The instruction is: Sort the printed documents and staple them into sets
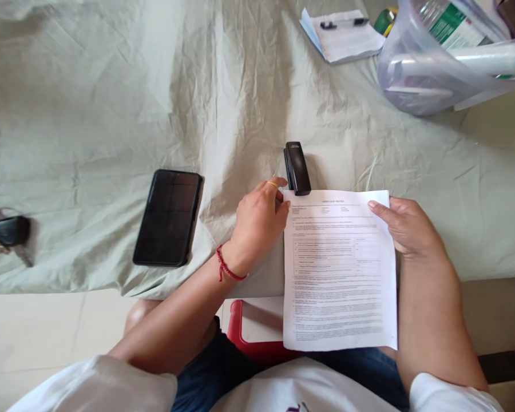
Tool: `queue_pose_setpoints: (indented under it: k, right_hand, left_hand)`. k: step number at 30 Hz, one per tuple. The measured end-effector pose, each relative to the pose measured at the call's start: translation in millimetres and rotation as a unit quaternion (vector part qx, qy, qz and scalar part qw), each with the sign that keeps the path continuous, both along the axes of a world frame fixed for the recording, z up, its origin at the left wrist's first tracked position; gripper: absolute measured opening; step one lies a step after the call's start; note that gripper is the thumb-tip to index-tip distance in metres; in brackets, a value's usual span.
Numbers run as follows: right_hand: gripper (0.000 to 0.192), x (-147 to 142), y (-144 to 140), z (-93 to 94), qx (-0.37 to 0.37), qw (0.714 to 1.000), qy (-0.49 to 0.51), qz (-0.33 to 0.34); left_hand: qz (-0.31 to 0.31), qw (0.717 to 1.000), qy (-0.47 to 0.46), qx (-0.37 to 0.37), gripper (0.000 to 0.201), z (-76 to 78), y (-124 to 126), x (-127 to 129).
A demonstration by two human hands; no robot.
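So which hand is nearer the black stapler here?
Left. The left hand sits right beside the stapler at the sheet's top corner; the right hand holds the paper's opposite edge.

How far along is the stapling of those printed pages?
Done: the printed pages lie squared, top corner set in the black stapler. In hand: the left hand rests at that corner by the stapler; the right hand steadies the right edge. Left: pressing it; no staple shows.
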State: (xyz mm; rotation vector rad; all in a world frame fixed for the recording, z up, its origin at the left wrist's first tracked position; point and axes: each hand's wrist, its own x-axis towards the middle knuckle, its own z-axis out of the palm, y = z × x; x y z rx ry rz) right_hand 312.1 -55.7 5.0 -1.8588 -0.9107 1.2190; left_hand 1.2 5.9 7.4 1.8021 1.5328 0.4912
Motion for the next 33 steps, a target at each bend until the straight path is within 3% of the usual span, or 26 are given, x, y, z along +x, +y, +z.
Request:
queue_pose_setpoints:
  k: [4, 7, 10, 13, 16, 26, 33]
  right_hand:
    - [0.061, 4, 4, -9.5, 0.007, 1.000, -0.008, -0.001]
    - [0.059, 6, 6, -14.3, 0.014, 1.000, -0.012, -0.003]
    - [0.059, 9, 7, -17.0, 0.005, 1.000, -0.015, 0.003]
    - [0.057, 11, 7, -19.0, 0.002, 1.000, -0.020, 0.007]
    - [0.056, 13, 7, -19.8, 0.006, 1.000, -0.023, 0.010]
    - [0.053, 6, 5, -12.0, 0.006, 0.999, -0.036, 0.016]
    - [0.054, 2, 6, -4.2, -0.023, 0.998, -0.050, 0.026]
  left_hand:
    - [0.013, 1.000, 0.009, -0.024, 0.045, -2.6, 2, 1]
    - [0.020, 1.000, 0.006, 0.010, 0.044, -12.9, 0, 2]
    - [0.013, 0.990, 0.001, 0.139, 0.053, -26.9, -3, 3]
    - [-0.037, 0.959, 0.015, 0.281, 0.062, -37.0, -4, 2]
    - [-0.098, 0.934, 0.007, 0.343, 0.053, -41.9, -3, 0]
    - [-0.177, 0.920, 0.020, 0.349, 0.051, -39.2, -6, -14]
    - [-0.167, 0.933, 0.034, 0.317, 0.051, -41.9, -10, -11]
